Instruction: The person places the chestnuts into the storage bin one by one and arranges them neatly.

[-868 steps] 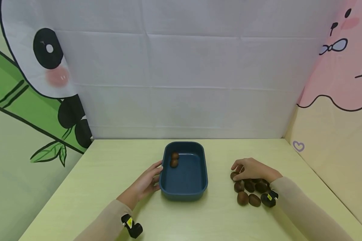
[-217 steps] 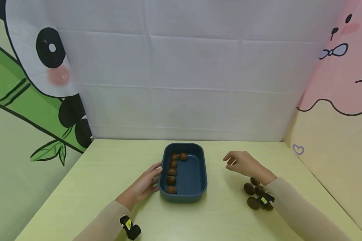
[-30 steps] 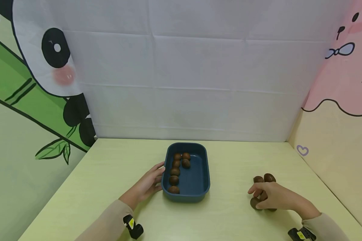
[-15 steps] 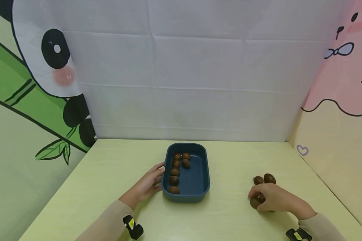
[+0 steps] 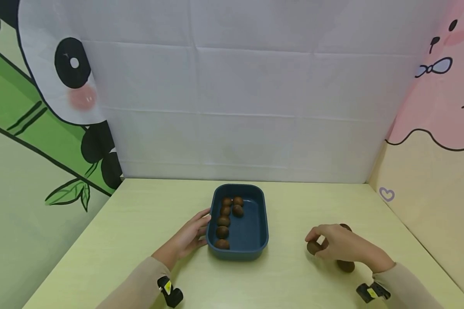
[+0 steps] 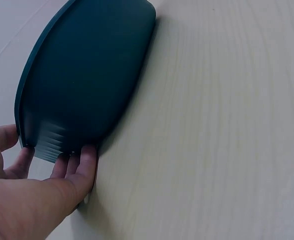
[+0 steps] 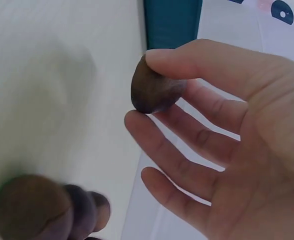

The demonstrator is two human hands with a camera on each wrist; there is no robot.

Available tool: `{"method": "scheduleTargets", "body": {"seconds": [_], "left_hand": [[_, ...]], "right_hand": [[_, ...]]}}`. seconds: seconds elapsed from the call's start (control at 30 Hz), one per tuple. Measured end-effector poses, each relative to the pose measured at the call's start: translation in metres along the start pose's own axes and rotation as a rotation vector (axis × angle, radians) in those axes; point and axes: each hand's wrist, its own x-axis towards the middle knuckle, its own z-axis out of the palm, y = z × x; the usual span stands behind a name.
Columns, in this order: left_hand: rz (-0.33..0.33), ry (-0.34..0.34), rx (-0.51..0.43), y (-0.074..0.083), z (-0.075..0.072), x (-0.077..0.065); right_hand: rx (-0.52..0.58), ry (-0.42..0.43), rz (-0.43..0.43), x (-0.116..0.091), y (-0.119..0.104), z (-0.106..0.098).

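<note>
My right hand (image 5: 342, 244) pinches a brown chestnut (image 7: 156, 87) between thumb and fingers, above the table to the right of the box. My left hand (image 5: 187, 236) rests its fingertips against the left outer wall of a dark blue rectangular box (image 5: 257, 231). In the left wrist view, the fingers (image 6: 87, 162) lie along the box's side (image 6: 87, 75), fairly straight. Inside the box, several chestnuts (image 5: 223, 221) line the left wall, and two more form a short second column, the nearer being a chestnut (image 5: 237, 210).
Loose chestnuts lie on the pale wooden table (image 5: 286, 283) under and around my right hand, one chestnut (image 5: 346, 266) showing below it; the hand partly hides the group. A white cloth backdrop (image 5: 236, 107) stands behind the table, with printed panels at both sides.
Over the last second, my right hand gripped a chestnut from the group and lifted it left, toward the box. Compared with much earlier, more chestnuts lie in the box. My left hand stays put.
</note>
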Motion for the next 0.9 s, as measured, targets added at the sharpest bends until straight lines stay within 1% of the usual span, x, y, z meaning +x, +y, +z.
{"method": "scheduleTargets", "body": {"seconds": [0.07,0.3,0.6,0.77,0.9], "left_hand": [[0.001,-0.002,-0.002,0.000,0.000,0.000],[0.003,0.004,-0.002,0.000,-0.001,0.000],[0.000,-0.002,0.000,0.000,0.000,-0.001],[0.000,-0.008,-0.007,0.000,0.000,-0.002],[0.000,-0.008,-0.007,0.001,0.000,-0.001]], "right_hand": [[-0.003,0.009,-0.013,0.008,-0.005,-0.002],[-0.018,0.050,-0.117,0.038,-0.026,-0.008],[0.049,0.051,-0.150,0.082,-0.046,-0.003],[0.083,0.041,-0.162,0.107,-0.052,0.004],[0.083,0.035,-0.179,0.124,-0.055,0.011]]}}
